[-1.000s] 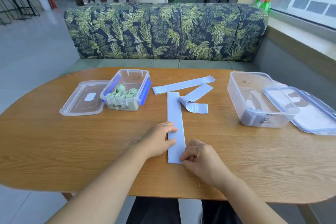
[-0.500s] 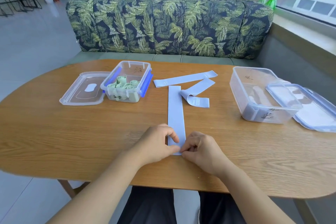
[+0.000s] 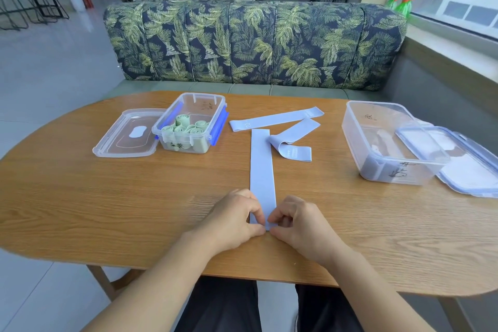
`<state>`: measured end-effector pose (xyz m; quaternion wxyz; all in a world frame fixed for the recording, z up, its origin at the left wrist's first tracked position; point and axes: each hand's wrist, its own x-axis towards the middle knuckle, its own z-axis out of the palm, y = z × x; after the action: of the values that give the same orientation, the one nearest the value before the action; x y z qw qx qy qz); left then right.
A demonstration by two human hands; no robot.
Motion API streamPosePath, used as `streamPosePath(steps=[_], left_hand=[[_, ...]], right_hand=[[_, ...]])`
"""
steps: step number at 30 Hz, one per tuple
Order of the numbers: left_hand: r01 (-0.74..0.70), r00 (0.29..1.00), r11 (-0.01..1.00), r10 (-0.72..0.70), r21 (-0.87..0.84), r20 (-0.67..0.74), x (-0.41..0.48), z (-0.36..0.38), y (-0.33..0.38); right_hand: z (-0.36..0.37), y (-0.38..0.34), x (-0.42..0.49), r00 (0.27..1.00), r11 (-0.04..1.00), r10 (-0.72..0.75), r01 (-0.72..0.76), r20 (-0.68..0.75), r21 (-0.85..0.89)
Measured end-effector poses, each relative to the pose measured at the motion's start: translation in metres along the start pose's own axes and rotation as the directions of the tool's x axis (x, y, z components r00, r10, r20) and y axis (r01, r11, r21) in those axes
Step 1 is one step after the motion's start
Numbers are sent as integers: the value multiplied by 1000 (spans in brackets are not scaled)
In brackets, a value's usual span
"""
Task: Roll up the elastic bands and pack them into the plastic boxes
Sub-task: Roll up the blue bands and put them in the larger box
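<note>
Head camera, looking down at the bench (image 3: 107, 197): a long pale-blue elastic band (image 3: 262, 167) lies flat and straight, running away from the person. Its near end is pinched by both hands, the left hand (image 3: 234, 219) and the right hand (image 3: 301, 224) with fingers curled at the two corners. Thumbs and fingertips cover that end, so I cannot tell whether any roll has formed.

Just beyond it lie two more blue bands, one flat band (image 3: 275, 121) set slantwise and one folded band (image 3: 293, 141) doubled over on itself, its fold touching the long one's edge.

To the left a clear plastic box (image 3: 200, 95) with blue clips holds green rolled bands (image 3: 186, 128) standing on end, with its lid (image 3: 126, 133) right beside it. To the right is a bigger clear box (image 3: 353, 127) with something pale blue at the bottom, too blurred through the wall to name. The second lid (image 3: 458, 170) sits against that box, cut off at the picture's edge.
</note>
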<state>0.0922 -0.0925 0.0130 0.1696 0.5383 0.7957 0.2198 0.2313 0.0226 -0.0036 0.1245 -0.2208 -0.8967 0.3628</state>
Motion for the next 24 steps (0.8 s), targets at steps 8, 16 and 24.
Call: streamPosePath(steps=[8,16,24], left_hand=[[-9,999,1000,9,0,31,1,-1,0],[1,998,999,1,-35,62,6,3,-4],[-150,972,987,157,52,-175,-10,10,-10]], right_hand=[[-2,-2,1,1000,998,-5,5,4,-70],[-8,-7,12,986,985,91,-68,139,-161],[-13,-13,23,950,968,207,-164,234,-191]])
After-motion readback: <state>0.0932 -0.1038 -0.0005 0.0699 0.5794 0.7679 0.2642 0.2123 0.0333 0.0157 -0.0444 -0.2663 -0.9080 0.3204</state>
